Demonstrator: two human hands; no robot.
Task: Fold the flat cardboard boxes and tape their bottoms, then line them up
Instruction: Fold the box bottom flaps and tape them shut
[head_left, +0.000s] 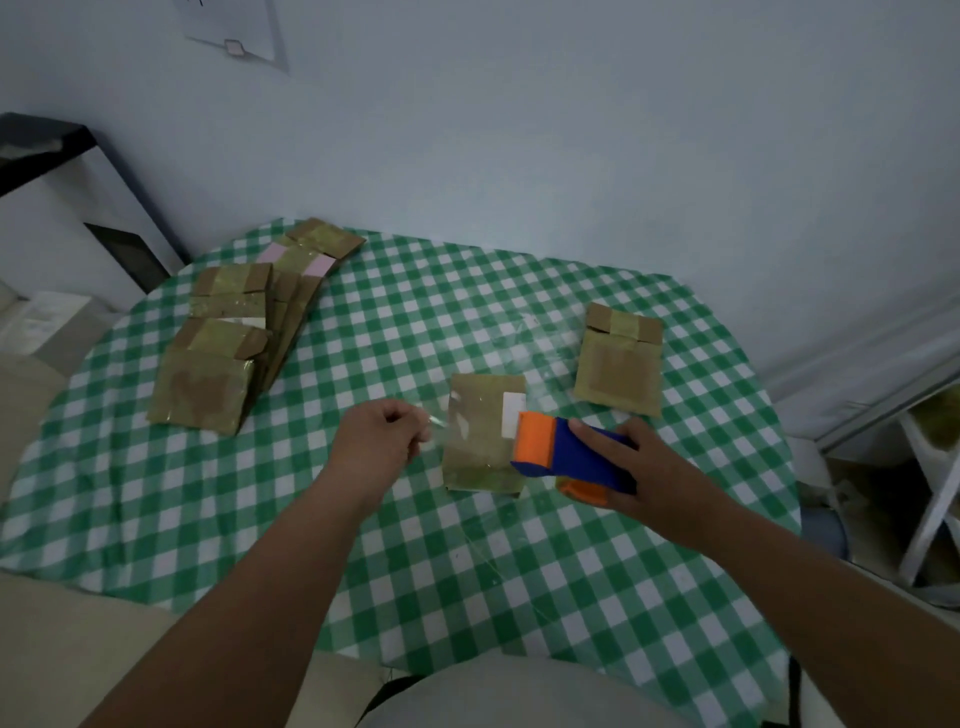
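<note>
At the middle of the desk (156, 519), under both hands, a folded cardboard box (480, 441) lies on the green and white checked cloth, a white label near its far right corner and glossy clear tape over its face. The right hand (654, 478) curls round a blue and orange tape dispenser (566, 457), gripping it just over the box's right edge, orange end toward the box. The left hand (382, 441) sits just left of the box with fingers curled; it seems to pinch the end of a clear tape strip (439, 421) stretched toward the box, though blur makes the strip hard to follow. Farther off to the right, another taped box (621, 366) lies by itself. Far left on the desk, a loose pile of taped boxes (234, 332) overlaps, one showing a pink patch. Beyond the desk stands a pale wall, with a dark-framed piece of furniture at the far left.
</note>
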